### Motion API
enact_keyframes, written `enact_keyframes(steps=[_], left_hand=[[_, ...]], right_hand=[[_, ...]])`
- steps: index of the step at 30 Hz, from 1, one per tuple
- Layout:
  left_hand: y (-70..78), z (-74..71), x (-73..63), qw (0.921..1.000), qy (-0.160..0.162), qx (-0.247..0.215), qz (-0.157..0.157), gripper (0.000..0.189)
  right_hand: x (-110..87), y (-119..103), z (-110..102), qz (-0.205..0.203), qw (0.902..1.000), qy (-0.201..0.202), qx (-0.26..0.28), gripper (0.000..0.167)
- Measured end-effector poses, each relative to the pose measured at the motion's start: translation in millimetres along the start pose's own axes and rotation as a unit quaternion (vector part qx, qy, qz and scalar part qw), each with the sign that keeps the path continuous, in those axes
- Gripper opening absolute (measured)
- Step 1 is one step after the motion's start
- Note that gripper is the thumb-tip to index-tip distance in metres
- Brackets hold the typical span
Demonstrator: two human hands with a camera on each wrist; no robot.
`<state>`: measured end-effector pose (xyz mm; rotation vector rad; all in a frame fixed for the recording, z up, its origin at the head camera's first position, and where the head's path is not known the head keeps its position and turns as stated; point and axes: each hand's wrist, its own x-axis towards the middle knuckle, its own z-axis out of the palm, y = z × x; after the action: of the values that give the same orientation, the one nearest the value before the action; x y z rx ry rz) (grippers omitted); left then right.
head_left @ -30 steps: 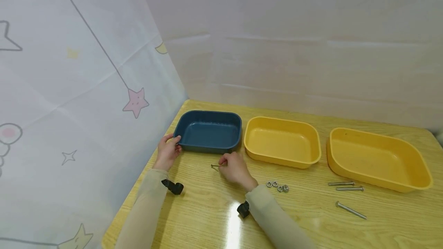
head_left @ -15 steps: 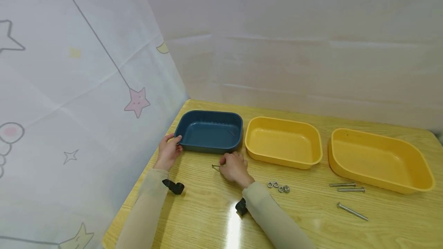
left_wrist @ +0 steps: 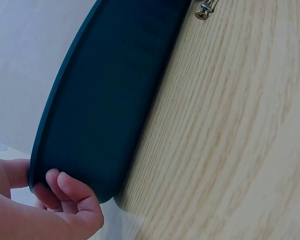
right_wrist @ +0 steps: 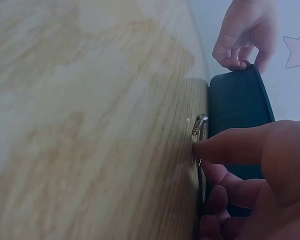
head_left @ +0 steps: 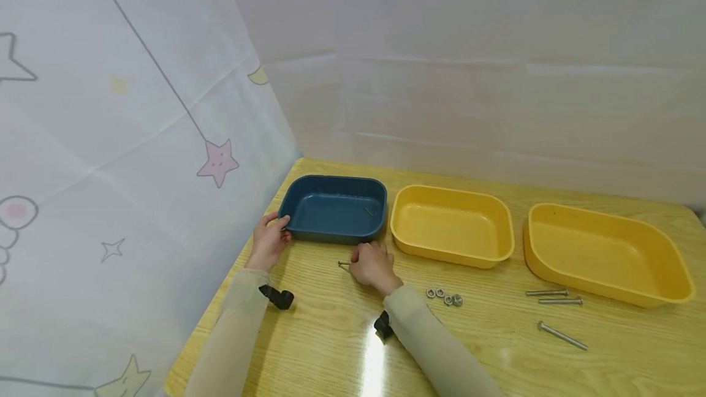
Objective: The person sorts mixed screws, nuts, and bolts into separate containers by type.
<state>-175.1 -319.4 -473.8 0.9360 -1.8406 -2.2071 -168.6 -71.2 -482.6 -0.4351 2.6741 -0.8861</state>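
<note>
My left hand point(head_left: 268, 242) grips the near left corner of a dark blue tray point(head_left: 331, 237), thumb over the rim and fingers curled against the outside wall in the left wrist view. A small screw point(head_left: 368, 211) lies inside the tray at the right. Just in front of the tray, my right hand point(head_left: 374, 267) is down at the table with fingers curled and pinches at small threaded screws point(right_wrist: 202, 125) between thumb and fingers. One cross-slotted screw head point(left_wrist: 202, 15) shows in the left wrist view. My right fingers hide part of the screws.
Two yellow trays, a middle one point(head_left: 452, 256) and a right one point(head_left: 607, 287), stand in a row right of the blue tray. Several nuts point(head_left: 448, 299) lie right of my right hand. Three long bolts point(head_left: 562, 336) lie farther right on the wooden table point(head_left: 314, 348).
A small screw has appeared in the blue tray since the earliest frame. My right hand stays at the screws with a slight shift of the wrist. My left hand keeps its grip.
</note>
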Motion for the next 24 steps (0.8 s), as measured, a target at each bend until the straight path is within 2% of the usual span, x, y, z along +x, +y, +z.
enact_keyframes(steps=[10,15,24], left_hand=[[-0.3,0.9,-1.3,1.0000,-0.003,0.009,0.003,0.051],[-0.7,0.6,-2.3,0.9999,-0.006,0.010,0.004,0.052],[-0.1,0.1,-1.0,0.9999,-0.004,0.009,0.004,0.051]], right_hand=[[1.2,-1,-6,-0.005,0.9996,-0.019,-0.019,0.014],[0.7,-2,-10,-0.008,0.9981,-0.043,-0.043,0.018],[-2.4,-2,-12,-0.034,0.9960,-0.059,-0.057,0.017]])
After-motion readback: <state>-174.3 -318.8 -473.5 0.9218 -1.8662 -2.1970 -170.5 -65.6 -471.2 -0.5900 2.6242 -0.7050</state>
